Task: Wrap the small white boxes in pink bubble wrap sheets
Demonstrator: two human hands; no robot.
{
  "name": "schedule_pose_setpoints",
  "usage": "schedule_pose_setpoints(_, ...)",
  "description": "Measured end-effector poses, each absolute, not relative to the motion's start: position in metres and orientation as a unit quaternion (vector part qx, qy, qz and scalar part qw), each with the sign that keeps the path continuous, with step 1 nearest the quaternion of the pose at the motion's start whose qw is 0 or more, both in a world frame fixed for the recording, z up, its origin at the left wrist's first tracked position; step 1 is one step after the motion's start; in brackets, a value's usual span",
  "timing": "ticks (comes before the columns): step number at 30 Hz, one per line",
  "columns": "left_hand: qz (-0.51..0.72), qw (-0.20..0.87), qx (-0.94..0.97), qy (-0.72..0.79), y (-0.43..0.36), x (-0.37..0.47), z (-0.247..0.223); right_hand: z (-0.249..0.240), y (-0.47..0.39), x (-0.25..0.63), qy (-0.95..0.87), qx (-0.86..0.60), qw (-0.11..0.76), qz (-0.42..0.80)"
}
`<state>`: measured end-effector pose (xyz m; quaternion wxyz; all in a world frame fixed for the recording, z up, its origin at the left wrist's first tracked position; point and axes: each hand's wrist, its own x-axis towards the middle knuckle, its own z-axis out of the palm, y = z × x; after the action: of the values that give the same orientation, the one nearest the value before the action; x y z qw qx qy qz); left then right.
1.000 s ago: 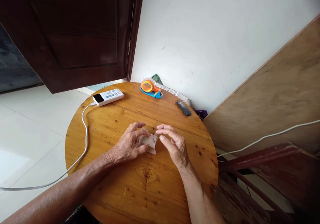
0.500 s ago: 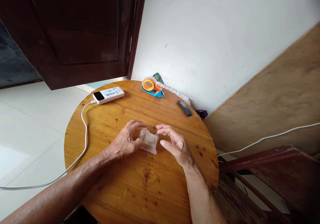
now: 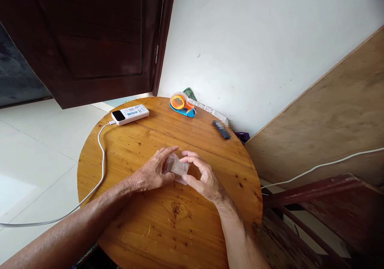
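My left hand (image 3: 154, 170) is curved wide, with its thumb and fingers apart around the left side of a small clear packet (image 3: 177, 167). My right hand (image 3: 207, 176) has hold of the right side of the packet, with the thumb at the near corner and a finger on top. So the packet sits between my two hands, low over the worktop (image 3: 198, 229). I can't tell if all of it touches the wood.

Ahead of my left hand and a bit to its left lies a white power bank (image 3: 135, 114) with a black end. A white cord (image 3: 103, 161) comes out of it and runs down to the left of my left hand. Straight ahead, past both hands, is an orange and blue tape holder (image 3: 189, 111). Ahead of my right hand is a dark thing (image 3: 221, 130), too blurry to name.
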<state>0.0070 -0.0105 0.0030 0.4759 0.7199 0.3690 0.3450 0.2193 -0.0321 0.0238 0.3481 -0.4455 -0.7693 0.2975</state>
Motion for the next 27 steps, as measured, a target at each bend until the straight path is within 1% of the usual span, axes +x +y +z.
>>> schedule_pose_setpoints(5, 0.362, 0.487, 0.709, 0.358, -0.009, 0.010, -0.002, 0.018, -0.031, 0.214, -0.765, -0.444, 0.386, 0.260)
schedule_pose_setpoints(11, 0.378, 0.508, 0.694, 0.343, -0.008, 0.013, -0.005, 0.013, -0.029, 0.211, -0.771, -0.428, 0.433, 0.185)
schedule_pose_setpoints(18, 0.346, 0.459, 0.734, 0.361, -0.006, 0.013, -0.002, 0.012, -0.028, 0.203, -0.790, -0.405, 0.447, 0.108)
schedule_pose_setpoints(21, 0.347, 0.455, 0.738, 0.358, -0.005, 0.013, -0.002, 0.011, -0.028, 0.203, -0.792, -0.403, 0.445, 0.114)
schedule_pose_setpoints(27, 0.344, 0.452, 0.734, 0.373, -0.006, 0.014, 0.000, 0.020, -0.029, 0.214, -0.771, -0.411, 0.448, 0.189)
